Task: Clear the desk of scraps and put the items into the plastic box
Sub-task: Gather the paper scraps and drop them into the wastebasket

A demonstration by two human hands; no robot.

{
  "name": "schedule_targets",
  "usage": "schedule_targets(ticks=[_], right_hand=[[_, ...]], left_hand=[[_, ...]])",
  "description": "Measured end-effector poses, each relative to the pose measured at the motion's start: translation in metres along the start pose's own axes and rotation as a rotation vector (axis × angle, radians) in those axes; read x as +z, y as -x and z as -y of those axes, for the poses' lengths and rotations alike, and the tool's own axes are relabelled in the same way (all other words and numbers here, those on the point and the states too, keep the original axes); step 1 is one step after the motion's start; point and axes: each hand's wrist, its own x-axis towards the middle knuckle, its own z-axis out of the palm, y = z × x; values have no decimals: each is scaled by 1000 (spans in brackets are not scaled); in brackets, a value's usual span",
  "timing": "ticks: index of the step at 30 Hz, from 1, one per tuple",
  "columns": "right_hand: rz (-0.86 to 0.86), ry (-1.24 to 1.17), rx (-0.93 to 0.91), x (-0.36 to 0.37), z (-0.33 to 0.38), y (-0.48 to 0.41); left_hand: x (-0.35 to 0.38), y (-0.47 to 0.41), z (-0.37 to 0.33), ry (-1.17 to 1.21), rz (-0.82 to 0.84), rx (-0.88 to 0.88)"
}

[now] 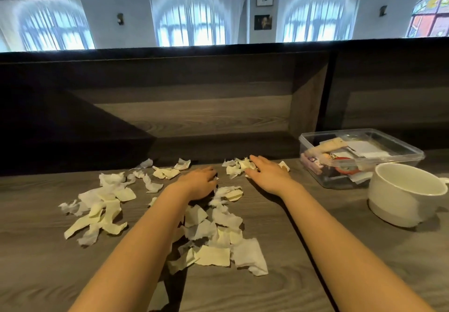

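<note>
Several torn white and cream paper scraps point(213, 236) lie scattered over the dark wooden desk point(315, 251). My left hand point(198, 184) rests palm down on the desk among the scraps, fingers curled. My right hand point(268, 174) lies flat, fingers spread, its fingertips touching a small cluster of scraps point(239, 166) near the desk's back edge. A clear plastic box point(364, 141) without a lid stands at the right back, holding several small items and papers.
A white mug point(403, 197) stands right of my right arm, in front of the box. A dark wooden partition point(194, 97) rises behind the desk. More scraps point(97, 204) lie left of my left arm.
</note>
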Motion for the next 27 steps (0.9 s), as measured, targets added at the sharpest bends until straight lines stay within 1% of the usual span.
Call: schedule_targets(ticks=[2,4,6,8,10,13,14,16,18,19,21,23,25,27], right_hand=[[31,-62,-36,2,11,-4],[56,-96,-78,7,23,-5],[80,-109,-117,13,35,-4],[100,-137,-155,21,49,-3],[123,-176,-184,26,62,-1],[163,-269,-217,34,81,0],[149,-272,-240,36,87,-1],[63,-188,-287,38,100,-4],[-49,-27,-317,38,113,-7],[-73,33,-321,38,120,-9],[-38,82,-313,39,134,-14],[49,103,-294,41,148,-20],[132,113,-281,42,163,-26],[208,154,-299,44,176,-31]], left_hand=[[-4,6,6,19,18,-6],[-9,15,13,72,-2,-51],[-12,24,25,135,-89,-123],[-15,34,40,182,-213,-170],[-19,43,57,191,-318,-209],[-23,51,84,186,-405,-257],[-24,52,93,188,-421,-267],[-26,57,112,170,-423,-299],[-28,64,129,127,-394,-345],[-27,67,137,109,-375,-369],[-26,73,150,96,-325,-432],[-23,77,160,100,-266,-491],[-20,79,167,136,-206,-497],[-17,81,168,185,-177,-467]])
